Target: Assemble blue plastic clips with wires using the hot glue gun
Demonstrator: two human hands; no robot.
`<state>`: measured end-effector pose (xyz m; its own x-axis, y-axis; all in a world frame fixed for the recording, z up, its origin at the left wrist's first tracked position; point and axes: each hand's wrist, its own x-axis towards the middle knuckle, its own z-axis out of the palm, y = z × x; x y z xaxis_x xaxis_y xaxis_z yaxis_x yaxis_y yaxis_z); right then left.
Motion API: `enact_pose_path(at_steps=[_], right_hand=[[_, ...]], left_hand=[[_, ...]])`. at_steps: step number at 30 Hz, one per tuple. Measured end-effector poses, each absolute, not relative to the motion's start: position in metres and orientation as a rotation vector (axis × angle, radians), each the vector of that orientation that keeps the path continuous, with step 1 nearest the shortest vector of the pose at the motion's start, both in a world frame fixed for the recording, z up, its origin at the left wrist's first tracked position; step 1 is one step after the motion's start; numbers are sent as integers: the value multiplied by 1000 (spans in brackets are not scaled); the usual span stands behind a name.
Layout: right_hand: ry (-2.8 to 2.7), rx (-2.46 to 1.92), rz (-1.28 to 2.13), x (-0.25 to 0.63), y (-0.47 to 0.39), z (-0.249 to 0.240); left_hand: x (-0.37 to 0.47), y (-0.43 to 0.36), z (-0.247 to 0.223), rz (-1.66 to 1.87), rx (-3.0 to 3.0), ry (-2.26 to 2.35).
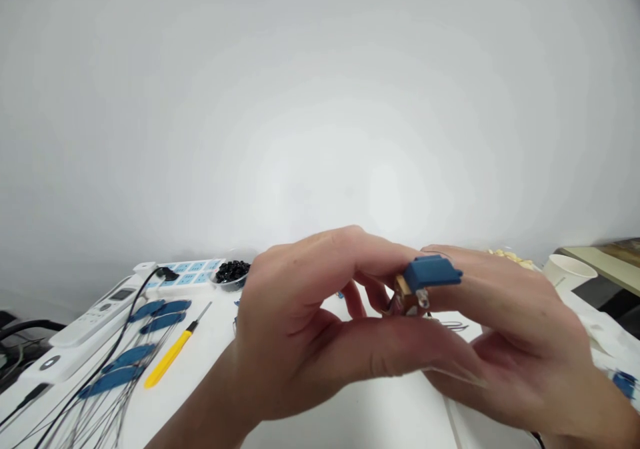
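Both hands are raised close to the camera over the white table, meeting around a small blue plastic part (433,272). Joined to it is a brass-coloured block (404,294) with a clear or shiny bit at its side. My left hand (310,309) is closed, the parts pinched between its index finger and thumb. From the other side my right hand (520,329) presses its curled fingers against the same piece; some of its fingertips are hidden behind the left thumb. A thin wire shows beside the fingers.
On the left lie a yellow-handled screwdriver (173,357), flat blue pieces with wires (117,382), a white handset-like device (100,316) and a power strip (187,274). Behind them stands a bowl of black parts (233,273). A paper cup (569,272) and pale yellow pieces (510,256) are at right.
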<state>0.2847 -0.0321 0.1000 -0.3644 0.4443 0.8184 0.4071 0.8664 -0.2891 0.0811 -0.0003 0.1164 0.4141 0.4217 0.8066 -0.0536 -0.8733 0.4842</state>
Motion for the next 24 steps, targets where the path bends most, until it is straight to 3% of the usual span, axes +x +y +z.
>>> enact_pose_path(at_steps=[24], right_hand=[[-1962, -613, 118, 289, -36, 101]], left_hand=[[81, -2, 119, 1429, 2247, 336]])
